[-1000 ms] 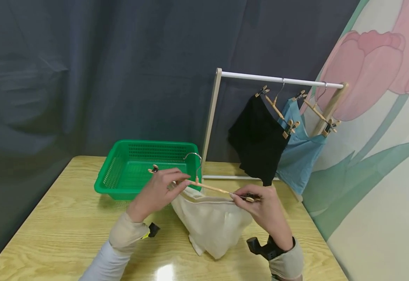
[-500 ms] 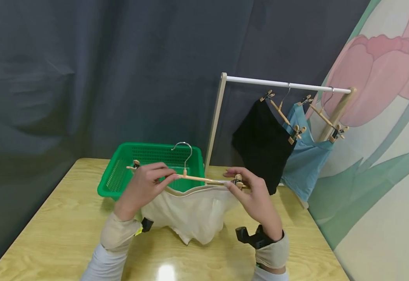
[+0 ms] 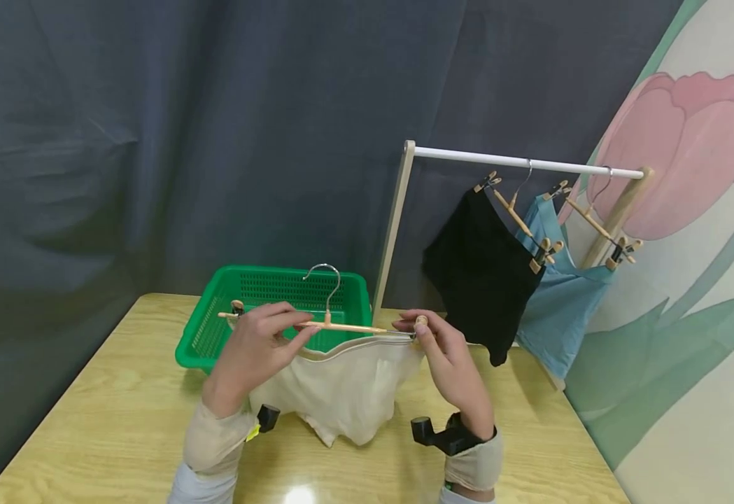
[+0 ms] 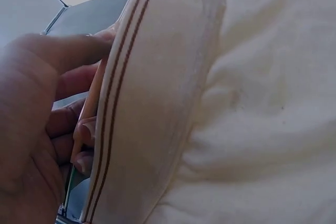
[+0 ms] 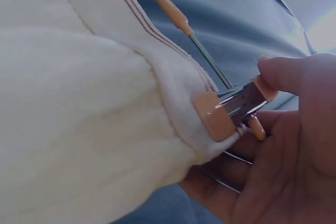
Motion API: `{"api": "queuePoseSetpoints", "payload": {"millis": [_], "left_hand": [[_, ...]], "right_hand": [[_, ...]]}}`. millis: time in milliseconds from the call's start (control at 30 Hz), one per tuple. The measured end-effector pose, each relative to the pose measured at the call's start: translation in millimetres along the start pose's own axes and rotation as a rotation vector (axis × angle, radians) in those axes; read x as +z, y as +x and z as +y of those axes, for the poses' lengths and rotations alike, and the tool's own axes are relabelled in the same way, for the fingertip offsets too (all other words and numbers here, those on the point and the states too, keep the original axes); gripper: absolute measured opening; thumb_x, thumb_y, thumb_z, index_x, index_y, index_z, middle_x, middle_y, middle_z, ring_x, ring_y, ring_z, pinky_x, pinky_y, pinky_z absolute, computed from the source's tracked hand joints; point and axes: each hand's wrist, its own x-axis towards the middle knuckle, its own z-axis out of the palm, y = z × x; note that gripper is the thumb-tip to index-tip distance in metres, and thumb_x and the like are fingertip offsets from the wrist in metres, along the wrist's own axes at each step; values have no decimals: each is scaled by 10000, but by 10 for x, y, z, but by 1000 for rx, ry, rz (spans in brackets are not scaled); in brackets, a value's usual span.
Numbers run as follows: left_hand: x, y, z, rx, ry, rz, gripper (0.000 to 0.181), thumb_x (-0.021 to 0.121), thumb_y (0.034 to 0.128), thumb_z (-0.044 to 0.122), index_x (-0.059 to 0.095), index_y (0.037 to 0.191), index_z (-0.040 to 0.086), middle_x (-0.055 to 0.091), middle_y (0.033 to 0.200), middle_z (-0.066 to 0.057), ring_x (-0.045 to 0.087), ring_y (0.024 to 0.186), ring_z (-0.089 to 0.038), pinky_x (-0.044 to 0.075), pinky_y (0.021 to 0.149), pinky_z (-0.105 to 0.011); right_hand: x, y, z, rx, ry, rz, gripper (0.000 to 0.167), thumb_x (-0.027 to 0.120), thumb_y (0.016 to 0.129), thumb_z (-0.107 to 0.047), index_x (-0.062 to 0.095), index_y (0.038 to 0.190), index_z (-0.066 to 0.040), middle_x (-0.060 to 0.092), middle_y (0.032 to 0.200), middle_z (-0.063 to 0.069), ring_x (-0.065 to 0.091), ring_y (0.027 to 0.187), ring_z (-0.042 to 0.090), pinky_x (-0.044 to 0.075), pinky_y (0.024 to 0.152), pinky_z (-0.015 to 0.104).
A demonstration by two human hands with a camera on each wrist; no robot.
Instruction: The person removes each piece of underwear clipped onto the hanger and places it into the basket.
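Observation:
My left hand (image 3: 256,353) pinches the tan bar of a clip hanger (image 3: 348,327), left of its metal hook. Below the bar hangs a cream garment (image 3: 341,381); brown stitching runs along its waistband (image 4: 142,103) in the left wrist view. At the bar's right end, my right hand (image 3: 445,360) holds the hanger's clip (image 5: 215,116) between thumb and fingers. That clip's pads lie over the corner of the waistband, seen in the right wrist view. The left-end clip (image 3: 237,308) shows beyond my left hand; whether it grips the cloth cannot be seen.
A green plastic basket (image 3: 193,350) stands behind my left hand on the wooden table (image 3: 108,420). Farther right is a rack with a white rail (image 3: 467,157). A black garment (image 3: 483,269) and a blue garment (image 3: 555,297) hang there from clip hangers.
Both hands have shifted left with the hanger and cream garment, which now sits more level. My right thumb and fingers have moved onto the right-end clip. The head view has turned slightly.

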Motion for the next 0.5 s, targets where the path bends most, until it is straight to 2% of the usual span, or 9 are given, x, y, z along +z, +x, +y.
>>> {"api": "queuePoseSetpoints", "payload": {"millis": [100,267,500], "left_hand": [[-21,-21,4,-9,5,-6,190,879,767,60,809,943,42,726,822,3,593,629,-55,456,542,-131],[-64,-26,13,-18,16,22,179,875,765,47,811,932,42,732,825,-8,618,640,-74,472,544,-141],[-9,-15,-9,-23,-34,32,136,841,820,65,810,950,44,717,817,12,532,601,-35,426,531,-135]], "right_hand": [[32,14,29,-9,9,6,248,440,1096,-100,680,1149,-66,737,1133,56,684,1090,176,517,961,228],[114,63,59,-60,52,64,249,444,1084,-48,689,1045,-62,730,1040,80,661,1004,174,522,888,244],[141,102,41,-113,103,162,212,476,1072,-52,658,978,1,728,962,135,679,971,131,516,833,224]]}}
